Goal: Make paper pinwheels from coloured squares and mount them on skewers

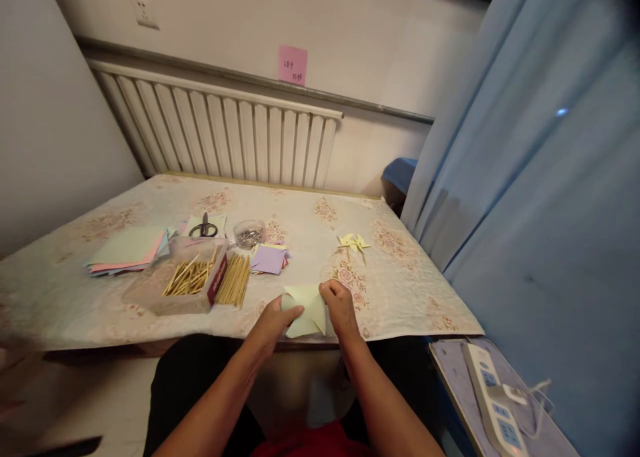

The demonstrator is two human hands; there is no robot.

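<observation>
Paper pinched by both hands; clear box holds sticks.

Bare forearms, black trousers, red garment at the lap.

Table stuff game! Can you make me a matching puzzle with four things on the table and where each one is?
Things:
1. scissors
2. wooden sticks
3. pale green paper
4. yellow pinwheel

Places:
A. between the left hand and the right hand
B. lying alone on the flowered cloth, right of the purple squares
C. in the clear box
D. on white paper at the back, left of the little clear dish

Pairs: 1-D, 2-C, 3-A, 4-B
</observation>
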